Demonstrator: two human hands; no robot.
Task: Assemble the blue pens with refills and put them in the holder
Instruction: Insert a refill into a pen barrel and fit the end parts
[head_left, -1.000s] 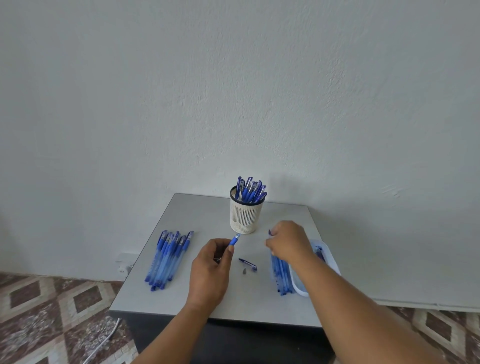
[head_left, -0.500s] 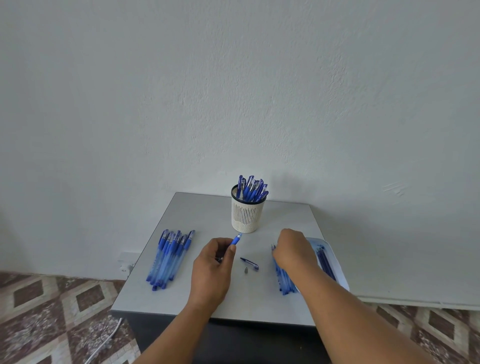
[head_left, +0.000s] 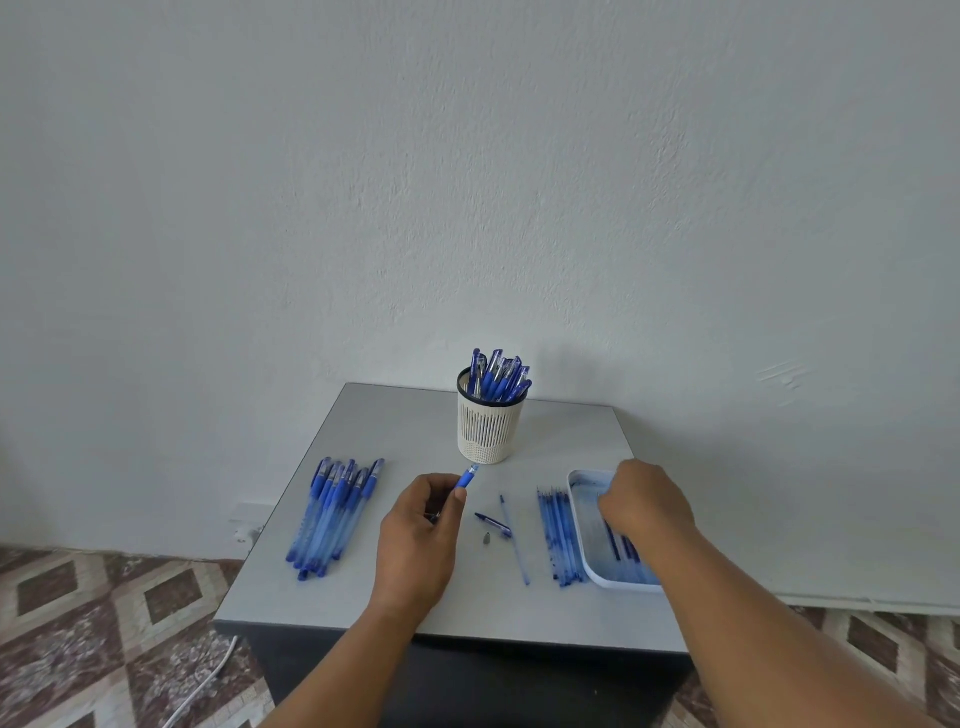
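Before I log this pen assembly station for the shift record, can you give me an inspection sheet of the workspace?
Surface: grey table, standing against a white wall.
Job's things: white slotted holder with capped blue pens standing in it; row of blue pens lying at left; row of refills beside a white tray; one refill lying apart at centre.
Clutter: loose pen cap and small metal tip at centre.
Hands: left hand grips a pen barrel; right hand reaches into the tray, fingers hidden.
Cables: white cable on the floor at left.
Surroundings: patterned tile floor.
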